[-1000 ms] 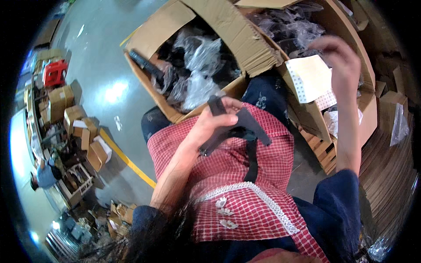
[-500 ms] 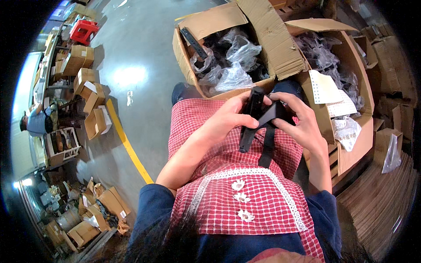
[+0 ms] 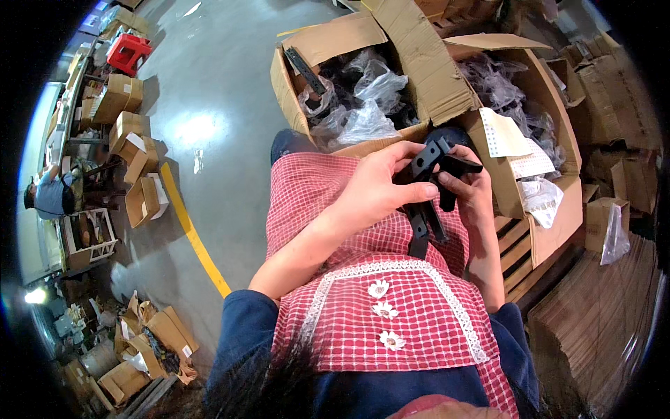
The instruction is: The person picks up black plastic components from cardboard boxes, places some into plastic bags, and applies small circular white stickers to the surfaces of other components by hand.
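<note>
Over my lap, covered by a red-and-white checked apron point(image 3: 391, 307), both hands hold black plastic bracket parts point(image 3: 431, 183). My left hand point(image 3: 377, 188) wraps around the upper part from the left. My right hand point(image 3: 469, 190) pinches the parts from the right, its fingers curled on a short black arm. Long black strips hang down from the cluster toward the apron. Just beyond my knees stands an open cardboard box point(image 3: 349, 49) with black parts in clear plastic bags point(image 3: 363, 105).
A second open box point(image 3: 558, 140) with bagged parts and white paper sheets stands at right on a wooden pallet point(image 3: 516, 265). Flattened cardboard point(image 3: 600, 321) is stacked at lower right. A yellow floor line point(image 3: 195, 237), small cartons and another person point(image 3: 52, 192) lie at far left.
My right hand came back from the right-hand box and joined the left on the black parts. Both hands now grip the cluster slightly higher over the lap.
</note>
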{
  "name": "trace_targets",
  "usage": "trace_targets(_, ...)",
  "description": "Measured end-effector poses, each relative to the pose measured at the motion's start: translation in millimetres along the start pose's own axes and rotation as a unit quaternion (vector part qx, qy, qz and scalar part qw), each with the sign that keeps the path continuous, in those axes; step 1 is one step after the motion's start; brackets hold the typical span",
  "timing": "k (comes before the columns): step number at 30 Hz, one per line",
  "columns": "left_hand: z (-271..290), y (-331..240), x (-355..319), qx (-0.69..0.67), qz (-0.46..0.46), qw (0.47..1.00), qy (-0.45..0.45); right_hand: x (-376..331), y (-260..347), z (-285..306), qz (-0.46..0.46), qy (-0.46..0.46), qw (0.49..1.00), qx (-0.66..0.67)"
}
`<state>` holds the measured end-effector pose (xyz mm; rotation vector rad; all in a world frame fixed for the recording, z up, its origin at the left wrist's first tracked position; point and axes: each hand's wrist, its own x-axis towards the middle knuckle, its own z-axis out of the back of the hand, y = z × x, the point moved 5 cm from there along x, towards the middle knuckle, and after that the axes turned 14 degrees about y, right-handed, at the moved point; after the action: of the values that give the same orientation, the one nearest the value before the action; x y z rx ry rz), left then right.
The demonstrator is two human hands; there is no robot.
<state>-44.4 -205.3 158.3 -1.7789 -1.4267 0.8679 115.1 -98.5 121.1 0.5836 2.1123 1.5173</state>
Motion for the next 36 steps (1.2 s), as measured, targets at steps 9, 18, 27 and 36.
trace_targets(9, 2.6, 13.8, 3.8, -0.036, 0.0, 0.999, -0.01, -14.5, -1.0, -11.1, -0.029, -0.062, 0.998, 0.011)
trace_targets(18, 11.7, 30.7, 11.2, -0.164, 0.027, 0.986, -0.006, -15.5, -9.4, 9.9, 0.055, -0.123, 0.975, -0.174)
trace_targets(27, 50.4, 33.9, 8.6, -0.207, -0.106, 0.958, -0.168, -38.7, 33.5, 3.5, 0.089, -0.102, 0.978, -0.161)
trace_targets(36, 54.7, 36.0, 9.9, -0.103, -0.198, 0.949, -0.223, -26.1, 49.3, -88.8, 0.245, -0.037, 0.827, -0.505)
